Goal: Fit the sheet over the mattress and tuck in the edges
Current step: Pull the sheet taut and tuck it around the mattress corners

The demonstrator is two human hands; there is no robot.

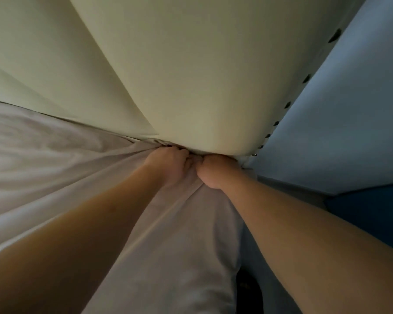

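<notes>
Item: pale sheet (55, 159), spread over the mattress, bunched against the cream headboard (179, 75). I see left hand (168, 165) and right hand (216, 172), each grip clenched on sheet at the headboard's base.

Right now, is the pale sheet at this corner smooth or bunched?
Bunched: the pale fabric sheet gathers into folds running to both hands, left and right, which grip it beneath the cream padded headboard.

Count: one sheet (55, 159), 9 o'clock; one padded headboard (179, 75), 12 o'clock, two panels visible; two hands, left hand (168, 165) and right hand (216, 171), centre; seven studs (287, 104), 2 o'clock.
</notes>
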